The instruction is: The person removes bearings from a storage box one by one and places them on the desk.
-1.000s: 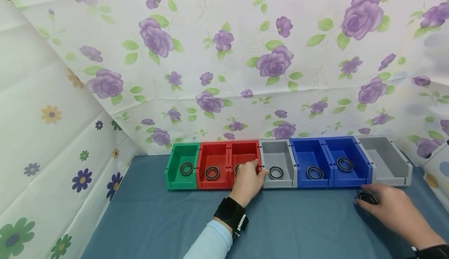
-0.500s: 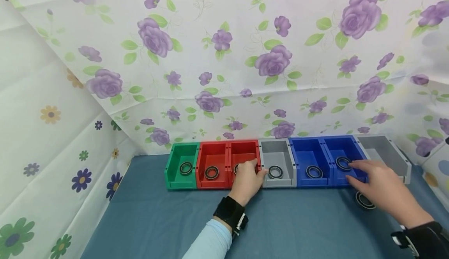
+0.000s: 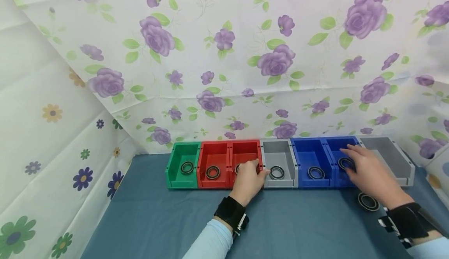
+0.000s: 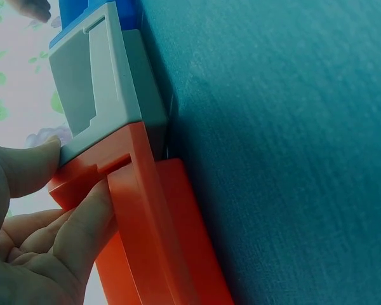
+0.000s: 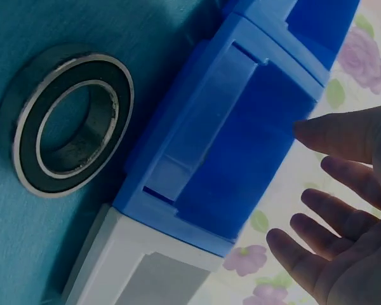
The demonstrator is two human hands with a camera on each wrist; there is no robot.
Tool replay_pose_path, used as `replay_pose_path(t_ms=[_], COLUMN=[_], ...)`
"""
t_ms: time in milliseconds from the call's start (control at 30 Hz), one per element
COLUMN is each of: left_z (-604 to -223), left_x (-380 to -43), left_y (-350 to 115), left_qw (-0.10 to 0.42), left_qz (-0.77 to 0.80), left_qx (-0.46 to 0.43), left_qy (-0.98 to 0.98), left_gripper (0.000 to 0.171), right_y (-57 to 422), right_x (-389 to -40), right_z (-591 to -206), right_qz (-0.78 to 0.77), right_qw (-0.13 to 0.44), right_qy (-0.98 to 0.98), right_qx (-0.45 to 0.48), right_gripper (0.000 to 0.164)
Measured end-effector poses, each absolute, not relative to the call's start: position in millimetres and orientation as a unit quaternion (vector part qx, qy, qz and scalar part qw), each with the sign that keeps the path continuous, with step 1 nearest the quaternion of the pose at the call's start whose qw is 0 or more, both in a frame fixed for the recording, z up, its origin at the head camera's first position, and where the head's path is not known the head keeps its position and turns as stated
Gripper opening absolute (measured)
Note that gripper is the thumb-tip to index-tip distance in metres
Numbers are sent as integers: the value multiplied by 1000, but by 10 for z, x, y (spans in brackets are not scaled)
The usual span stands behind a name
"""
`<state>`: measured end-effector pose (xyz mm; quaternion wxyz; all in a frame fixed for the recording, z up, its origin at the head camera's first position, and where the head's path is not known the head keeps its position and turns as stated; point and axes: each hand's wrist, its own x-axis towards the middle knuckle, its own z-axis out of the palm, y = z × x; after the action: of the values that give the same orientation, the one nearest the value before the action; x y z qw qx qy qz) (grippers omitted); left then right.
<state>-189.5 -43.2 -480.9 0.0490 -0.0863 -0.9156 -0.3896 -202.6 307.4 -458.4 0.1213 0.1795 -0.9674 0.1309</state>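
Note:
My left hand [image 3: 247, 181] pinches the shared edge between the right red bin [image 3: 244, 147] and the middle grey bin [image 3: 275, 150]. In the left wrist view the thumb lies on the grey side, with fingers inside the red bin [image 4: 124, 254]. Over the right blue bin [image 3: 339, 146] hovers my right hand [image 3: 375, 173], its fingers spread and nothing in them. A bearing [image 3: 346, 159] inside that bin is partly covered by this hand. On the cloth just before the bin lies a larger black bearing [image 5: 28, 146] with metal rims.
The bins stand in one row against a flowered curtain [image 3: 196, 56]. Single bearings lie in the green bin [image 3: 183, 149], left red bin [image 3: 214, 150], middle grey bin and left blue bin [image 3: 308, 152]. A grey bin [image 3: 389, 157] ends the row at right.
My right hand has let go of the large bearing on the cloth and moved up and left over the right blue bin. The left hand keeps its place.

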Motion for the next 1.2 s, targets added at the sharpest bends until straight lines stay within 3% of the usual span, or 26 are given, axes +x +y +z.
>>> replay_pose_path(t_ms=[1200], left_z=[-4814], left_x=[-1900], left_y=[-443], left_qw=[46], left_qz=[-391], left_qx=[-80], left_qy=[-916], left_gripper=[40], right_y=[2935], right_x=[-2309], right_z=[-4813], right_qz=[130], right_qw=[-23], right_qy=[-987], right_qx=[96], right_gripper=[61])
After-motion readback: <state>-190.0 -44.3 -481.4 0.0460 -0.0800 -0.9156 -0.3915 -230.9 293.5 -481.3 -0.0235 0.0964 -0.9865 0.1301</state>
